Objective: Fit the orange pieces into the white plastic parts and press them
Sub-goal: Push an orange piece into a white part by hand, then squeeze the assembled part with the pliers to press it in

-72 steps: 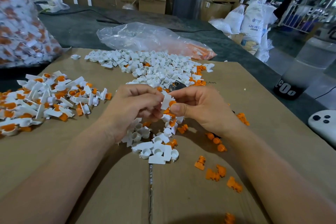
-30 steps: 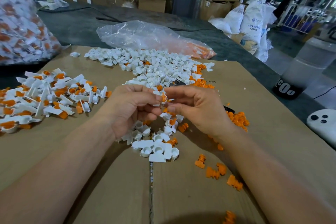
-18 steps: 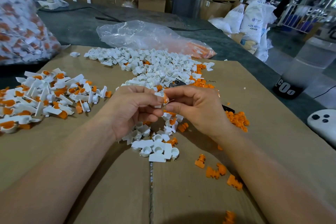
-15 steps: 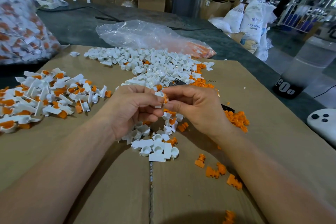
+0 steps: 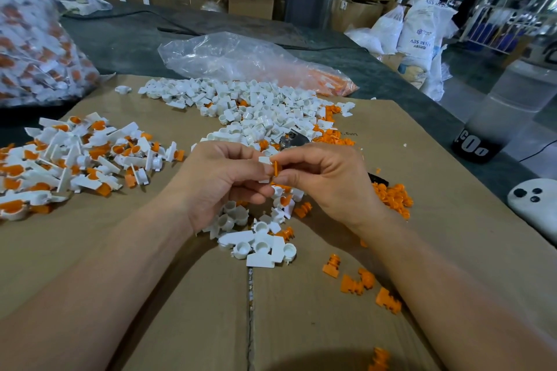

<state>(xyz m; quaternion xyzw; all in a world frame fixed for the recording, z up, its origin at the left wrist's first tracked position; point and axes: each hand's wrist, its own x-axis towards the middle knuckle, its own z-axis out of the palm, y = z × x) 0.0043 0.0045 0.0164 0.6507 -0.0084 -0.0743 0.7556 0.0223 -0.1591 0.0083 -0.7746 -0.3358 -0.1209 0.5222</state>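
1. Orange piece is pinched edge-on between the thumb and forefinger of the right hand.
2. It is held touching a white part, which is pinched by the fingers of the left hand.
3. Both things are held up between the two hands, above the cardboard that is laid on the table.
4. How far the orange piece is seated in the white part cannot be told, as the joint is covered by fingertips.
5. The remaining fingers of each hand are curled loosely toward the palm.
6. Just below the fingers, a small cluster of white parts, with a few orange ones mixed in, is seen on the cardboard.
7. Beyond the fingers, a wide white heap is spread, and behind it a clear bag with orange contents at one end is lying.
8. Well to the left of the fingers, a joined pile of white and orange parts is gathered.
9. To the right of the fingers, beside the right wrist, an orange heap is found.
10. Nearer the person, loose orange bits are scattered.
11. Far to the right, a white device with dark buttons is seen at the cardboard's edge.
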